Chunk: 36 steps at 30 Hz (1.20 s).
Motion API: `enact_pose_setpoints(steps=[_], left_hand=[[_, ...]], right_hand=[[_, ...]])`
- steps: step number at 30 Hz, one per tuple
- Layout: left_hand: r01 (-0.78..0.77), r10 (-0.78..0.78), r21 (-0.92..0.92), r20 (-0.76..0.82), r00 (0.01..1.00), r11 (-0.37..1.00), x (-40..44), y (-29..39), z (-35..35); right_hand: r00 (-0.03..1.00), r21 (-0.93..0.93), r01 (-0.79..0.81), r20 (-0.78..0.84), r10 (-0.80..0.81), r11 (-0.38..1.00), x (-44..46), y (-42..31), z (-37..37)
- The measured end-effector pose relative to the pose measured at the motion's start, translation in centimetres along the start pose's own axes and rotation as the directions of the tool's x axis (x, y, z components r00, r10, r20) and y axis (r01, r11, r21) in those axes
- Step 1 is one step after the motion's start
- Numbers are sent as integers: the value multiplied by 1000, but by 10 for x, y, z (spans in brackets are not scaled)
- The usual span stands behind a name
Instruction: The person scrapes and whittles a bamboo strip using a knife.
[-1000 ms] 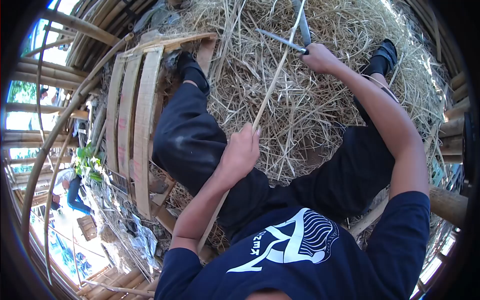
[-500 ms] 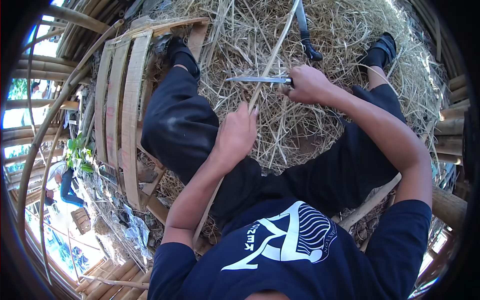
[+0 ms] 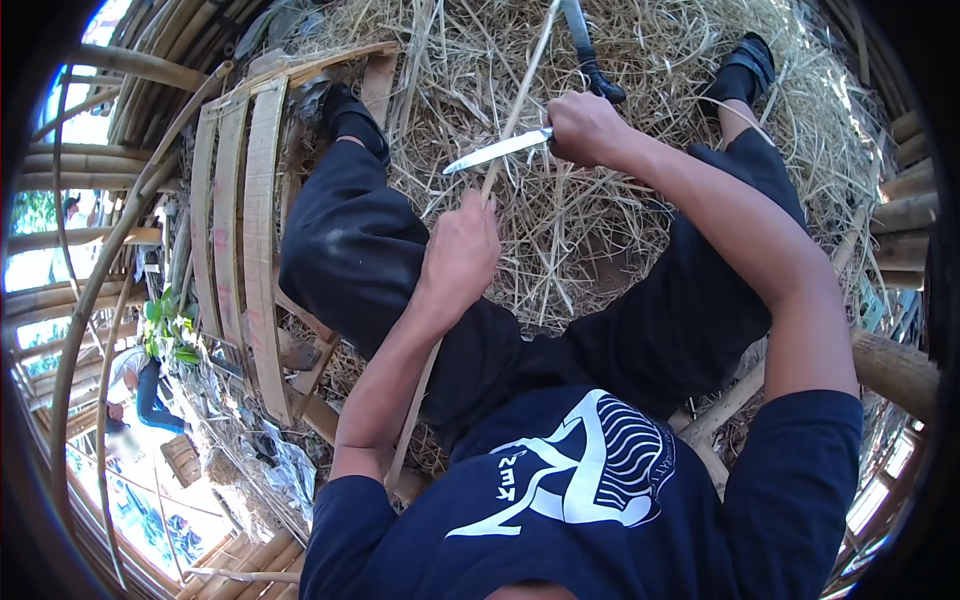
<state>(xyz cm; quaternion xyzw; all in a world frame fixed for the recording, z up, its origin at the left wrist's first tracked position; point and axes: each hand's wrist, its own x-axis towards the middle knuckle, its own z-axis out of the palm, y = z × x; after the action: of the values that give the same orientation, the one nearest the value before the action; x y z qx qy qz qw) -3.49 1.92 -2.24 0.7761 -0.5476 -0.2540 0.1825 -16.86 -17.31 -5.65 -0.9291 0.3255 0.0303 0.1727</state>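
Note:
Between my spread legs, my left hand point(image 3: 462, 250) is closed round a long, thin bamboo strip point(image 3: 526, 85). The strip runs from beside my left forearm up and away past the top of the view. My right hand point(image 3: 588, 130) grips the handle of a knife point(image 3: 497, 152), whose bright blade points left and lies across the strip just beyond my left hand. The handle itself is mostly hidden in my fist. Past my right hand, a second blade with a dark handle point(image 3: 596, 80) rests on the shavings.
Pale shavings point(image 3: 640, 200) cover the ground between my feet. On the left stands a slatted wooden pallet point(image 3: 265, 240), close to my left leg. Bamboo poles point(image 3: 95, 160) frame the left side, and another pole point(image 3: 895, 375) lies at right. A person point(image 3: 150, 390) bends over farther left.
My right hand and the knife have shifted slightly left and up, and the blade has turned so its flat catches the light. My left hand still holds the strip. The whole view has shifted a little.

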Motion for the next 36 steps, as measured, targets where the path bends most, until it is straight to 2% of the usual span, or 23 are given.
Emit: enact_pose_setpoints(steps=[5,7,8,10,11,12,13,14,15,17,19,21,23,24,26,27,29,32,35,36], left_hand=[[-14,16,51,-38,999,999,3,-2,-4],[-66,69,53,-52,996,996,5,-4,-2],[-82,86,59,-61,994,995,7,-3,-5],[-23,24,23,-44,999,999,4,4,-13],[-40,42,38,-52,998,998,-6,-1,-11],[-76,77,12,-33,997,997,-15,-13,-5],[-105,105,-17,-18,994,994,-22,-20,-6],[-54,55,-62,15,998,997,-26,-19,-10],[2,5,-110,61,998,994,-27,-19,-12],[-16,29,-145,87,996,989,-20,-20,-12],[39,-20,-169,110,994,985,-14,-19,-10],[2,19,-237,87,996,972,-14,-17,-8],[-33,54,-295,64,996,955,-16,-19,-9],[-47,71,-312,68,995,949,-17,-20,-8],[-60,89,-332,72,993,941,-16,-17,-12],[3,45,-362,122,992,932,-18,-10,-18],[73,-2,-391,181,983,917,-16,-9,-18],[33,37,-476,137,990,879,-13,-22,-8],[-1,71,-503,120,990,864,-14,-17,-9],[-2,60,-461,110,992,888,-15,-12,-12]], right_hand=[[990,-28,-40,-139,36,999,9,15,-3],[998,-85,-52,-38,49,995,11,16,-9],[997,-114,-60,-47,55,992,15,19,-8],[887,30,-432,-168,431,901,31,38,-8],[835,135,-536,-61,547,833,28,72,-29],[857,-23,-497,-174,486,868,26,98,-43],[845,7,-495,-228,483,869,14,98,-62],[763,119,-577,-275,585,808,29,127,-51],[756,127,-576,-293,586,807,31,123,-57],[658,219,-679,-243,713,701,26,111,-54],[795,169,-557,-173,581,813,20,79,-56],[866,208,-453,-126,483,867,21,53,-49],[932,256,-350,-5,363,901,16,22,-48],[950,212,-308,17,312,927,7,2,-53],[979,137,-197,74,188,971,1,-7,-36],[988,76,-137,79,131,988,-4,-11,-28],[989,50,-123,86,119,991,-14,-16,-18],[989,35,-119,96,115,992,-14,-17,-9],[995,35,-78,58,76,996,-7,-9,-10],[996,45,-89,27,88,995,0,-2,-3]])
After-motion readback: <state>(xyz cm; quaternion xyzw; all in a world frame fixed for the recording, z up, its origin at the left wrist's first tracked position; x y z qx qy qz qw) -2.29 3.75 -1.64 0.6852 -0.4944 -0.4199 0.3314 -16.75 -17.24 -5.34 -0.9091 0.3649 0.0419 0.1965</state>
